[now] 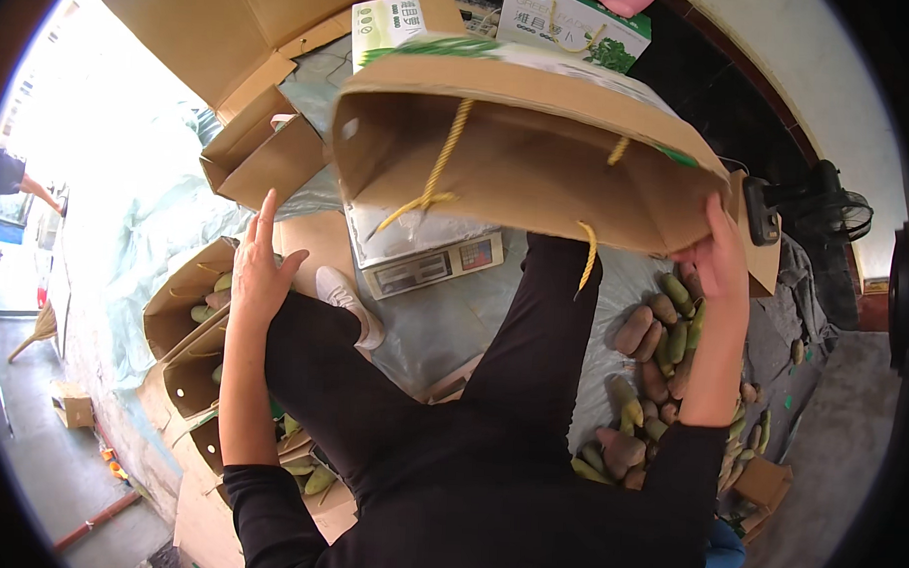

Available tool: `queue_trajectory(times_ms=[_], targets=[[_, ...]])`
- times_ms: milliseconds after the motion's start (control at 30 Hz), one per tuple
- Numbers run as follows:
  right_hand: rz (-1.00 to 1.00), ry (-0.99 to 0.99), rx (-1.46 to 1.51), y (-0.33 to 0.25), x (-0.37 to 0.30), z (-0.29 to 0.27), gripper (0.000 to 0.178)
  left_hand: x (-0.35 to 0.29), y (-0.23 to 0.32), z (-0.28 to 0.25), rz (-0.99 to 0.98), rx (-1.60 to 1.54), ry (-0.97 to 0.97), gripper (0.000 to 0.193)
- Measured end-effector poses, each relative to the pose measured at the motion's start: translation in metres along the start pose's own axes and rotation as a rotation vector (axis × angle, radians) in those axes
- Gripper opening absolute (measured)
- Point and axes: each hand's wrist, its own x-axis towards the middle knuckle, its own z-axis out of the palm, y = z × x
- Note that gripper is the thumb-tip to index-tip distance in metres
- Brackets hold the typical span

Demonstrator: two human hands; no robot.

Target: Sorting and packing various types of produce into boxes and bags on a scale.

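Observation:
An empty-looking cardboard carton [538, 177] with yellow rope handles [447, 154] hangs tilted in front of me, its open side facing me. My right hand [718, 255] grips its right lower edge, with the thumb and fingers closed on the cardboard. My left hand [263, 272] is apart from the carton, its fingers spread and holding nothing, above my left knee. Close to it stand open cartons [178, 319] with green and reddish-brown radishes inside. Below the carton a white digital scale [425, 268] sits on the plastic-covered floor, partly hidden.
Loose green and brownish radishes [662, 351] are piled right of my right leg. A black fan [828, 207] stands at the far right. Printed cartons [574, 28] line the back. Another brown carton [264, 157] stands left of the scale. A broom [37, 330] leans at far left.

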Motion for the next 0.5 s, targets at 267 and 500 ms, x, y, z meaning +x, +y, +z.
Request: queue_trajectory(times_ms=[267, 500], targets=[[0.244, -0.275, -0.382, 0.013, 0.083, 0.103, 0.062, -0.005, -0.04, 0.004, -0.04, -0.243, -0.168, 0.046], [0.35, -0.386, -0.532, 0.049, 0.138, 0.141, 0.057, 0.004, -0.044, 0.003, -0.172, -0.224, -0.311, 0.066]])
